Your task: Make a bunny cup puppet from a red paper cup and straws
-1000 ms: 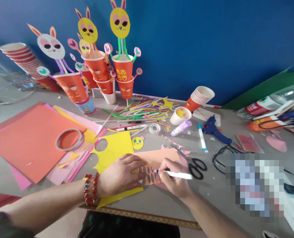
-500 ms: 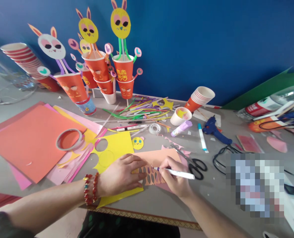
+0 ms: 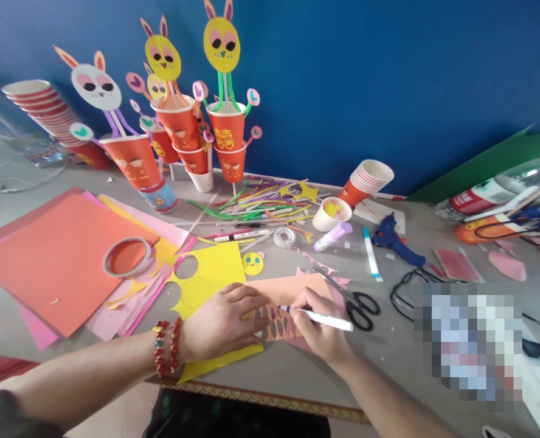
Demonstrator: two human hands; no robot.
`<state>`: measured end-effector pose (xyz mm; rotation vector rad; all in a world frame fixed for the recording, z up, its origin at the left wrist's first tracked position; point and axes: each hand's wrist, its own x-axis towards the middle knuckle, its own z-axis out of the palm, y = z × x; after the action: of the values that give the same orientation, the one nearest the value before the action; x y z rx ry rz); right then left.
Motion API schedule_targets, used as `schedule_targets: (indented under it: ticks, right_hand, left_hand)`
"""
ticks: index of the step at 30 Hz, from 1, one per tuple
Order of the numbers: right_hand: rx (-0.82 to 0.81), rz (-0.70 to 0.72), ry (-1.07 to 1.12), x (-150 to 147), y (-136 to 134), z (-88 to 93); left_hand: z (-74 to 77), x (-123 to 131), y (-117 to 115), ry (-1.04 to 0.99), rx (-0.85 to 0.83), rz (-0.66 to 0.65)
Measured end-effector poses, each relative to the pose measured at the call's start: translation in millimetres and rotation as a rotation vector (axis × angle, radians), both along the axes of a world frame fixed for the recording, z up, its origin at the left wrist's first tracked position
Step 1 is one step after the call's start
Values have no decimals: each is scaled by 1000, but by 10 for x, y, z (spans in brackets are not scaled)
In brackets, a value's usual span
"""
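Observation:
My left hand lies flat with its fingers stretched over the left part of a peach paper sheet that has several oval holes along its near side. Between the fingers of my right hand is a white marker pen, its dark purple tip on the peach sheet close to small purple outlines. Under my left hand a yellow paper sheet shows round cut-outs and a drawn circle. Just beyond the sheets sits a small yellow face disc. Scissors with black handles lie right of the peach sheet.
Paper-cup rabbit figures stand at the back. Pipe cleaners, a tape roll, a purple glue stick and a blue glue gun lie beyond my hands. Stacked coloured paper is at left, a black cable at right.
The marker in my right hand has shifted slightly to the left and tilted a little. My left hand stays in place on the paper.

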<state>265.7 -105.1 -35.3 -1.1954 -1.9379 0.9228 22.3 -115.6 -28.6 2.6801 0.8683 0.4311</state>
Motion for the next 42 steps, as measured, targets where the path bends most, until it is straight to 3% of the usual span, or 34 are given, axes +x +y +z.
schedule_targets:
  ticks: [20,42]
  right_hand:
    - [60,24,-25,9,9,-12]
    - [-36,29,86,34,-13,-46]
  left_hand:
    - [-13,-7,0,4,-7,0]
    - [2,1,0,11,-5,-3]
